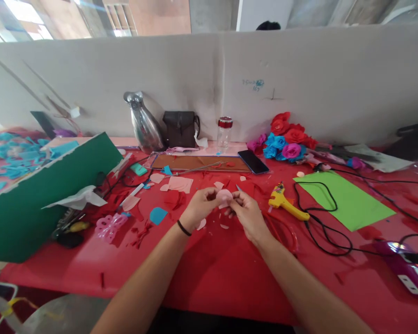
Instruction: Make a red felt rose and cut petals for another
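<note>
A pale pink petal-shaped piece (224, 198), paper or thin foam, is pinched between both hands above the red table. My left hand (201, 206) grips its left edge, fingers closed, a dark band round the wrist. On the right edge, my right hand (247, 211) holds it between thumb and fingers. Below and around the hands lie pink scraps (201, 224). A blue petal (158, 215) rests to the left, beside a red cut piece (174, 199). Right of my right hand lies a yellow glue gun (287, 203) with a black cord.
A green board (55, 199) stands at the left. Along the back are a steel jug (144, 123), a dark bag (179, 129), a lidded glass jar (224, 133), a phone (253, 161) and paper flowers (289, 139). A light green sheet (351, 199) and purple power strip (404, 269) lie right.
</note>
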A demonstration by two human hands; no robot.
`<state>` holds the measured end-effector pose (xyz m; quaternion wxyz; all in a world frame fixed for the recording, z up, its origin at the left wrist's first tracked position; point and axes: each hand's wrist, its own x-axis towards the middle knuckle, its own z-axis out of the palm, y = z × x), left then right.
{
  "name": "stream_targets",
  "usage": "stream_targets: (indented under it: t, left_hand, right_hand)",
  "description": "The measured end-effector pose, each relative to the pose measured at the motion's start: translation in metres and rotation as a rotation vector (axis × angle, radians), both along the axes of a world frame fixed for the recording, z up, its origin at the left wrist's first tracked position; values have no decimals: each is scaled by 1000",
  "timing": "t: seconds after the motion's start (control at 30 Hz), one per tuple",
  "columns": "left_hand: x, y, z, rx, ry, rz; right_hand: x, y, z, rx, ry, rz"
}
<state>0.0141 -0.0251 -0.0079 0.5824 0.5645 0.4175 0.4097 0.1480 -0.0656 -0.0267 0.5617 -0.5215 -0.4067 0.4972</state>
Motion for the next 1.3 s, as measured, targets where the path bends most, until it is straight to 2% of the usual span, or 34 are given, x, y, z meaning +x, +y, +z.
stream_targets:
  t: [0.07,0.27,0.37,0.43,0.57,0.73,0.8,0.87,0.93,1.0,1.07,1.1,1.17,1.23,1.3]
  left_hand:
    - [-6,2,-4,33,20,35]
    - [-52,28,2,143,-262,520]
    - [-69,39,7,150,-374,609]
    - [-76,41,10,139,-432,612]
    - [-87,37,17,115,-484,515]
    - [-98,28,28,153,-489,424]
    - [-100,26,29,140,-420,365]
    - [-99,25,26,108,-214,237]
    - [-96,25,20,86,89,6]
    - [-91,25,14,104,373,-249]
    - [-85,25,10,164,581,-394]
    - [-81,24,9,210,652,-397]
    - [-72,22,7,304,740,-323]
    - [-57,17,4,377,760,-250]
    - [-39,11,-2,428,749,-241]
  right_hand:
    - [4,0,2,8,-40,-36]
    - [24,4,9,-6,-205,-185]
    - [30,7,3,2,-342,-155]
    - [31,7,-3,50,-421,-117]
    - [23,3,-7,129,-653,-47]
    - [18,-2,-3,185,-951,144]
    - [22,-3,-1,204,-1031,218]
    - [26,-5,1,213,-1133,331]
    - [28,-8,3,227,-1244,428]
    - [27,-11,6,231,-1351,452]
    - [24,-13,8,216,-1429,429]
    - [23,-13,10,203,-1448,415]
    - [22,-12,13,156,-1449,387]
    - [23,-11,15,93,-1432,355]
    - [26,-9,16,30,-1403,332]
